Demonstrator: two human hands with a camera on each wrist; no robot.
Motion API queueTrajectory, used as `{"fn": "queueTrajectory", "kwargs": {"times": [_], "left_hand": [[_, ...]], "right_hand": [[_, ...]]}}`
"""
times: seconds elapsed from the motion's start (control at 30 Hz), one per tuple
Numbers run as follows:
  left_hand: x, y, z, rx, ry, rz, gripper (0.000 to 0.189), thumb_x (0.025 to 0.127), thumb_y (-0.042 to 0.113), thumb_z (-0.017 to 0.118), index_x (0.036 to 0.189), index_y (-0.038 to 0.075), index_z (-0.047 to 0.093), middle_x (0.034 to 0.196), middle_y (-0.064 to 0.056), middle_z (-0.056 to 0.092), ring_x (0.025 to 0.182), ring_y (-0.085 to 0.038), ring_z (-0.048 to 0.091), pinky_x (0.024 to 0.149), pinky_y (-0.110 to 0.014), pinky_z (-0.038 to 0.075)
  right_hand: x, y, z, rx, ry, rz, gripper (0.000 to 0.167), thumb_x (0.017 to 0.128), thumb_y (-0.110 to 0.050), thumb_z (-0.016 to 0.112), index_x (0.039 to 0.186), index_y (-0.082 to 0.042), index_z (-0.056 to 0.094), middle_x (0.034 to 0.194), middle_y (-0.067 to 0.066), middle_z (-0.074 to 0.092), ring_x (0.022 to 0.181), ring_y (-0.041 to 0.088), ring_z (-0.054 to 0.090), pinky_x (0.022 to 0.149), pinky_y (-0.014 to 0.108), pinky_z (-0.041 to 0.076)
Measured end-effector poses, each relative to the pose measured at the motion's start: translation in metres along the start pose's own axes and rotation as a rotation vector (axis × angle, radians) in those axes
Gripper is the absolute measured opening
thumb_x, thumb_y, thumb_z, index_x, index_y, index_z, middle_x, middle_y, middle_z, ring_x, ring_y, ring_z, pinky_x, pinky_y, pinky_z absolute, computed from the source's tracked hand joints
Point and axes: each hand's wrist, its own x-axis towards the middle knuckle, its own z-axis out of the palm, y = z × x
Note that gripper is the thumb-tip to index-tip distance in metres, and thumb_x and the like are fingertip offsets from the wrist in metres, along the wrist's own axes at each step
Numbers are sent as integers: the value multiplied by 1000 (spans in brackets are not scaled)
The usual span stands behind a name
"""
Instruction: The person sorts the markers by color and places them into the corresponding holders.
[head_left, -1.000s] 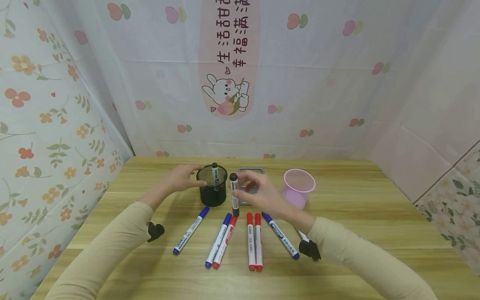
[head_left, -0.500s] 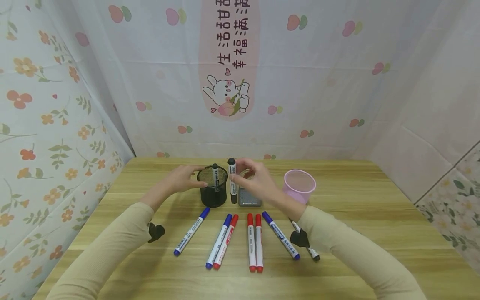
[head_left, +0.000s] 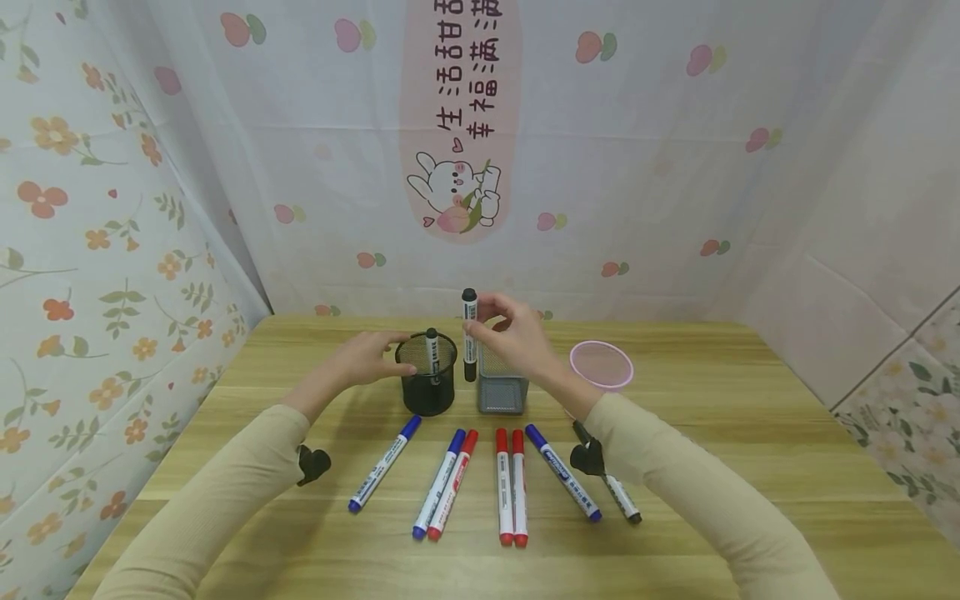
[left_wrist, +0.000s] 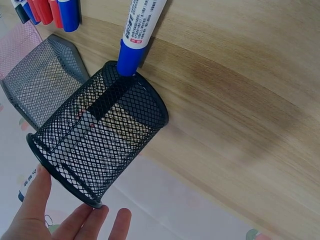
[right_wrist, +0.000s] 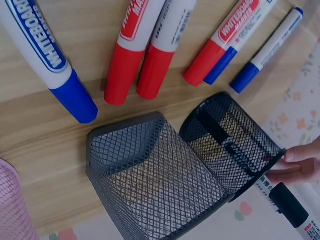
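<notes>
My left hand point(head_left: 365, 357) holds the black round mesh pen holder point(head_left: 427, 398) at its rim, thumb on the near side and fingers round the back. Inside it a black-capped whiteboard marker point(head_left: 432, 346) leans upright; its dark end shows through the mesh in the left wrist view. Between thumb and fingers my right hand point(head_left: 521, 340) pinches a second black marker point(head_left: 470, 346), upright in the air just right of that holder. In the right wrist view the held marker's black end point(right_wrist: 289, 205) is beside the holder's rim, while the right hand itself is out of sight.
A grey mesh holder point(head_left: 502, 396) stands beside the black one, and a pink mesh holder point(head_left: 602, 386) is farther right. In front lie blue markers point(head_left: 384, 463), red markers point(head_left: 504, 492) and one black marker point(head_left: 618, 497). A printed curtain point(head_left: 637, 167) hangs behind the table.
My right hand has lifted the black marker from near table level to above the holders' rims. The left hand stays on the black holder.
</notes>
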Motion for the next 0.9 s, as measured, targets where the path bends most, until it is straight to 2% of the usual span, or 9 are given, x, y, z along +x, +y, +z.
{"fn": "queueTrajectory", "kwargs": {"times": [0.23, 0.6, 0.9], "left_hand": [[0, 1, -1, 5, -1, -4, 64, 81, 36, 62, 130, 1, 41, 124, -20, 46, 108, -35, 47, 85, -49, 38], [0, 0, 0, 13, 7, -3, 63, 81, 36, 62, 129, 1, 42, 124, -19, 47, 107, -35, 47, 84, -49, 39], [0, 2, -2, 6, 13, -3, 63, 80, 35, 63, 128, -1, 42, 122, -21, 47, 106, -36, 48, 84, -48, 39]], "right_hand": [[9, 2, 1, -38, 17, 17, 30, 81, -19, 63, 107, -4, 58, 87, 1, 58, 83, 12, 52, 72, 28, 45], [24, 2, 1, -38, 27, 31, 35, 83, -24, 62, 111, -6, 56, 92, 0, 58, 87, 10, 52, 75, 27, 44], [32, 4, 6, -24, 34, 38, 38, 82, -23, 63, 114, -4, 54, 94, 2, 58, 87, 11, 52, 75, 26, 44]]}}
